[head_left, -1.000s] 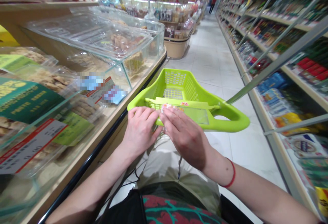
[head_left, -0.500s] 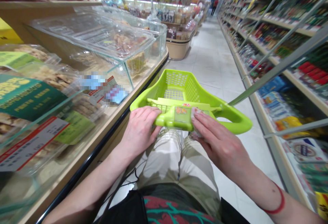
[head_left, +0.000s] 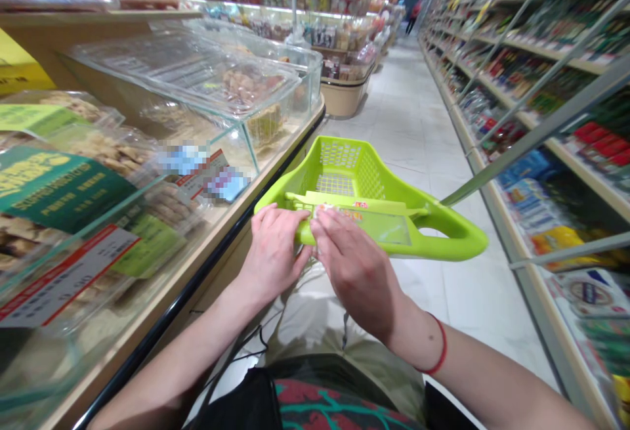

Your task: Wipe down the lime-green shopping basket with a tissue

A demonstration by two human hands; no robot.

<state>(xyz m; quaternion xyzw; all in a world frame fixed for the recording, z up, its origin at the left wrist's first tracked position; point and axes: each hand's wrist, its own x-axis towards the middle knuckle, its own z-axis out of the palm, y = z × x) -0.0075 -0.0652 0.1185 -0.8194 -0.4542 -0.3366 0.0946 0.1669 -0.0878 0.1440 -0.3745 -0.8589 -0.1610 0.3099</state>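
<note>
A lime-green plastic shopping cart point(head_left: 447, 246) stands in front of me, with a perforated basket and a flat label panel on its handle. My left hand point(head_left: 274, 244) is closed around the left part of the handle, knuckles up. Close beside it, my right hand point(head_left: 358, 266) presses a crumpled whitish wipe point(head_left: 322, 209) onto the handle; most of the wipe lies hidden under the fingers. A red cord circles my right wrist.
Along the left runs a display counter point(head_left: 207, 239) with packed baked goods, glass dividers and price tags. Stocked shelves point(head_left: 556, 148) behind metal bars line the right. Ahead lies a tiled aisle point(head_left: 394, 88), with a distant person point(head_left: 412, 18) and a rounded beige bin point(head_left: 342, 98).
My right hand has slid left along the handle with the wipe, from right of the middle to next to my left hand. The left hand keeps its grip.
</note>
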